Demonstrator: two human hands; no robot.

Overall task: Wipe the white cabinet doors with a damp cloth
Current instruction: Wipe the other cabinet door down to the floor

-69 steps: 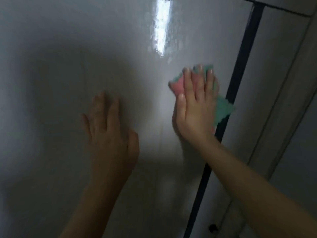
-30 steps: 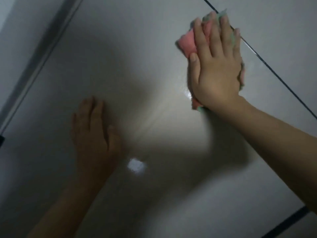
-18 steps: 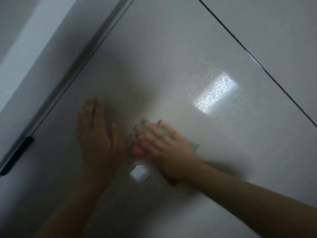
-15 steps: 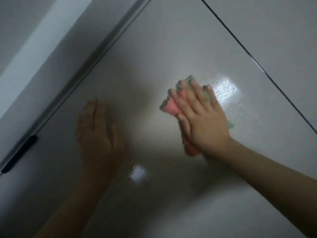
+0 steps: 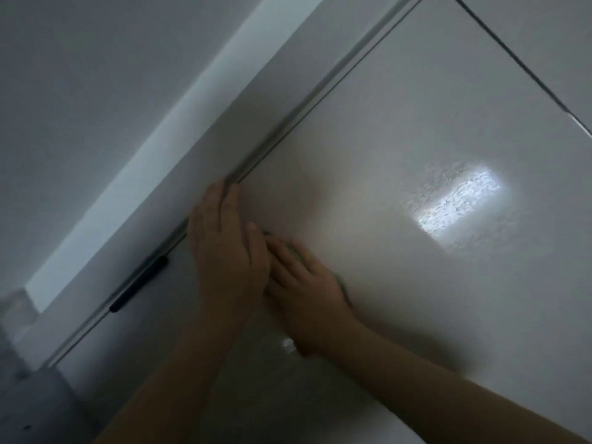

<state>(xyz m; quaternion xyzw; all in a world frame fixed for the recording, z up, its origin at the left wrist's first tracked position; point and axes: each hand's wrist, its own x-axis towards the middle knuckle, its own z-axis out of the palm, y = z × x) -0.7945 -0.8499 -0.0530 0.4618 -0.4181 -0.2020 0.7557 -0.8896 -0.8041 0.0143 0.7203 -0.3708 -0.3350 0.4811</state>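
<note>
Handle: I see a dark bar handle [image 5: 138, 284] at the door's left edge.
Left hand: my left hand [image 5: 224, 251] lies flat on the white cabinet door [image 5: 400, 155], fingers straight, holding nothing.
Right hand: my right hand [image 5: 304, 293] touches the left, pressing the cloth [image 5: 344, 288] to the door; its grip stays flat.
Cloth: mostly hidden, a green edge shows.
Glare: a bright reflection [image 5: 458, 203] sits further right.

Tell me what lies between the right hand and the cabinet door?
In the head view, the cloth lies under the right hand, pressed flat against the cabinet door; only its green edge shows.
</note>
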